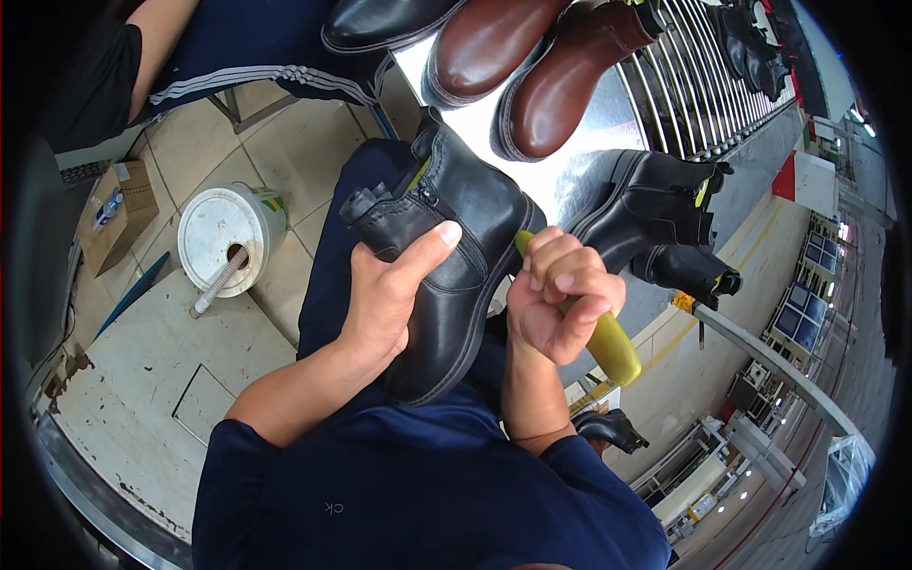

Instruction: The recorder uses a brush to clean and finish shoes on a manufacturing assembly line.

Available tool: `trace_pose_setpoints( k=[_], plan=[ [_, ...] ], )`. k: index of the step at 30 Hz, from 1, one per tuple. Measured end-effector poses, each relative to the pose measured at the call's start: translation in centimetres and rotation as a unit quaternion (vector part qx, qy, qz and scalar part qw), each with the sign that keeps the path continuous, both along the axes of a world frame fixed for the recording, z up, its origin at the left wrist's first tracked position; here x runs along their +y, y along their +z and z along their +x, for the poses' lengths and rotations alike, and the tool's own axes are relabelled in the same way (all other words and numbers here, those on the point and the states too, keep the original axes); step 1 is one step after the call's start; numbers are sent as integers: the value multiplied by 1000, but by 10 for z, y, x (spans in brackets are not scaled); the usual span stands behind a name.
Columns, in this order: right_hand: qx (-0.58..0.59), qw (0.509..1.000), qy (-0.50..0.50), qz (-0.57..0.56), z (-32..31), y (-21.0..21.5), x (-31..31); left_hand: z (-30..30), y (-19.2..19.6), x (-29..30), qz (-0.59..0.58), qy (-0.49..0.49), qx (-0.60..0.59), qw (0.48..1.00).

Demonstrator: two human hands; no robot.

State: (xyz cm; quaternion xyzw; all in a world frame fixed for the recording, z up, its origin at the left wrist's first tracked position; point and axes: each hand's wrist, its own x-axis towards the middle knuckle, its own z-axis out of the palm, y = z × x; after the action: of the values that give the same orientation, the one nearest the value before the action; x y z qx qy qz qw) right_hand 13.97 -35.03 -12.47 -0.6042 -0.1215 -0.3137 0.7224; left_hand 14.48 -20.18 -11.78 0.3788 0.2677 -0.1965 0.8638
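Observation:
A black leather ankle boot [451,309] with a side zipper is tilted in front of my chest, its toe toward me. My left hand [388,296] grips the boot's shaft, the thumb lying across the leather beside the zipper. In my right hand [562,299] is a tool with a thick yellow-green handle [616,351], held in a closed fist. The tool's upper end reaches toward the boot's sole edge near the heel. Its working tip is hidden, and I cannot tell whether it touches the boot.
Brown boots [570,81] and more black boots [655,204] stand on a metal table [608,123] ahead, beside a roller conveyor [708,85]. At left are a white-lidded bucket [223,237] with a hose, a cardboard box [123,214] and another person's arm [157,43].

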Motion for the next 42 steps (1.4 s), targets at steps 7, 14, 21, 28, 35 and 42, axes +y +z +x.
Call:
trace_pose_setpoints(
  k=[7, 14, 21, 28, 35, 42],
  plan=[
    [8, 1000, 5, 26, -11, -3, 5, -7, -6, -1, 2, 4, -9, 1000],
    [24, 995, 48, 80, -30, -7, 9, -12, -7, -4, 22, 15, -27, 999],
    [50, 994, 56, 74, -79, -1, 30, -15, -5, -7, 20, 9, -75, 997],
    [226, 969, 85, 54, -141, -2, 3, -23, -1, 4, 148, -130, -257, 946],
    [268, 924, -167, 215, -180, 4, -66, -3, 4, 14, 291, -360, -662, 589],
    [242, 900, -192, 307, -169, 2, -91, -6, -30, 17, 363, -422, -619, 554]
  ],
)
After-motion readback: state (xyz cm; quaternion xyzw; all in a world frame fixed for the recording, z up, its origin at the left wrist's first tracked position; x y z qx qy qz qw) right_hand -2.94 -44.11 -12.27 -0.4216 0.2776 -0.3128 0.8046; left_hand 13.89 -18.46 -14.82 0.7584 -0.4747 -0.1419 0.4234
